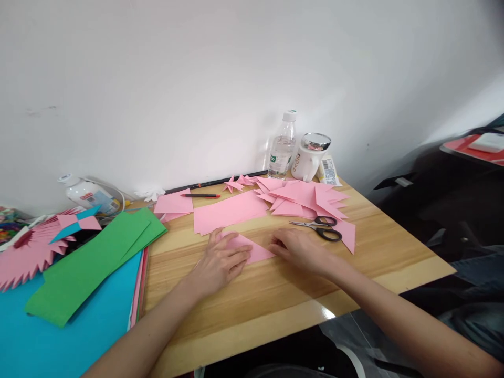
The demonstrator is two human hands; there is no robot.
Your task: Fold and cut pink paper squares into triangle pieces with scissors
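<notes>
A folded piece of pink paper (258,253) lies on the wooden table, coming to a point at its right end. My left hand (226,260) rests flat on its left part with the fingers stretched out. At the right tip, my right hand (293,249) has its fingers curled together on the paper's corner. Just behind are pink paper strips (228,210) and a heap of folded pink triangles (303,197). Black-handled scissors (325,228) lie beyond my right hand, partly open.
A water bottle (282,149) and a white mug (310,157) stand by the wall. A pen (200,196) lies on pink paper. Green strips (90,268) rest over blue sheets (98,320) at the left, near a white bottle (88,195).
</notes>
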